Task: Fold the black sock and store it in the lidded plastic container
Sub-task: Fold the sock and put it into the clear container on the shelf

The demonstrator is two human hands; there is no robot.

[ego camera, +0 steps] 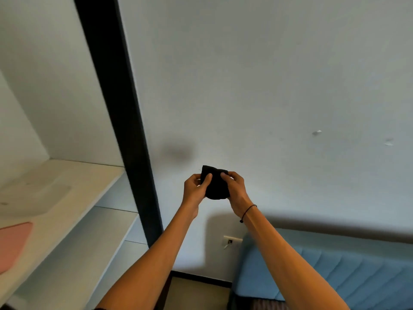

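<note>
The black sock is bunched into a compact bundle, held up in the air in front of the pale wall. My left hand grips its left side with the thumb pressed on the front. My right hand grips its right side, thumb on top; a thin black cord bracelet circles that wrist. Both arms reach forward from the bottom of the view. No lidded plastic container is in sight.
A white desk with a pink mat stands at the left, beside a dark vertical post. A blue padded sofa sits at the lower right. A wall socket is low on the wall.
</note>
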